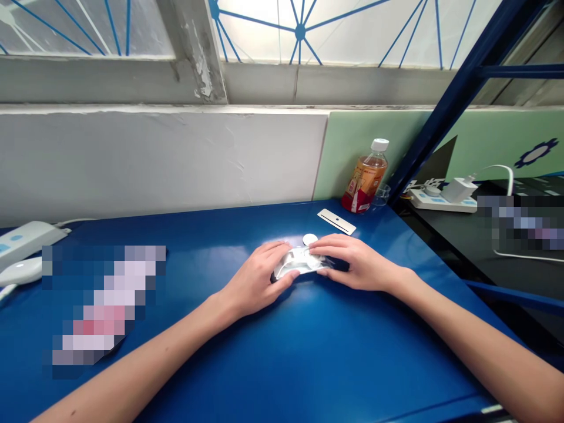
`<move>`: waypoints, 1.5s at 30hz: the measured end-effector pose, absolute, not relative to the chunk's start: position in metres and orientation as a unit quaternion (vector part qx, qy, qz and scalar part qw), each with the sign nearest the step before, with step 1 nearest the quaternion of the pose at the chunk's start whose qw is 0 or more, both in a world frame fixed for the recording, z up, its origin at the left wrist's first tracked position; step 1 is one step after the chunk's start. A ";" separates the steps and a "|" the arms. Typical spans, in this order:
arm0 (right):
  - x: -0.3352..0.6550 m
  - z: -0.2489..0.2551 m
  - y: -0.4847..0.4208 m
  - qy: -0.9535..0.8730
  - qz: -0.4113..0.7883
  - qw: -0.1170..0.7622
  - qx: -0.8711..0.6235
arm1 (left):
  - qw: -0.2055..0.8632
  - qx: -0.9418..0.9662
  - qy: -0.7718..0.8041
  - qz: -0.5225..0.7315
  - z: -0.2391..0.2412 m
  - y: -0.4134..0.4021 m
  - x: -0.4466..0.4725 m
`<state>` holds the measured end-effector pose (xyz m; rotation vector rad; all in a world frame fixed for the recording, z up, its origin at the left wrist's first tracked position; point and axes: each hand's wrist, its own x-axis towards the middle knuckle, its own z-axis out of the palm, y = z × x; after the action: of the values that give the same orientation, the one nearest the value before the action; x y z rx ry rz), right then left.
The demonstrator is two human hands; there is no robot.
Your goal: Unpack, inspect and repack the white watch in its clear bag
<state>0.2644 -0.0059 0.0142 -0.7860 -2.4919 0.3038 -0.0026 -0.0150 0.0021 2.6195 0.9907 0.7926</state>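
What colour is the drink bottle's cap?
The bottle cap is white, shown in the head view.

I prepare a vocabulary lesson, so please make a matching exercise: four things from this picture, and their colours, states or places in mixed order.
1. bottle
2. tabletop
3. shiny item
4. pale strip

A. blue
B. lying beside the bottle
C. white-capped
D. between left hand and right hand

Pairs: 1-C, 2-A, 3-D, 4-B

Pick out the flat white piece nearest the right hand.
The small round disc, close to the right hand; the rectangular strip with a dark line lies farther off, near the bottle.
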 end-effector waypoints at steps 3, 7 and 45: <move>0.262 0.011 -0.007 -0.886 0.121 0.326 -0.307 | 0.114 0.879 0.337 0.318 0.000 -0.016 -0.004; 0.257 0.009 -0.010 -0.810 0.183 0.409 -0.378 | 0.087 0.851 0.333 0.397 -0.004 -0.017 -0.004; 0.248 -0.008 -0.014 -0.882 0.130 0.211 -0.401 | 0.139 0.901 0.340 0.233 -0.003 -0.012 -0.002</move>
<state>0.2480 -0.0141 -0.0076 -1.1138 -2.4517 0.3617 -0.0018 -0.0118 -0.0026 2.6031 0.9823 0.6731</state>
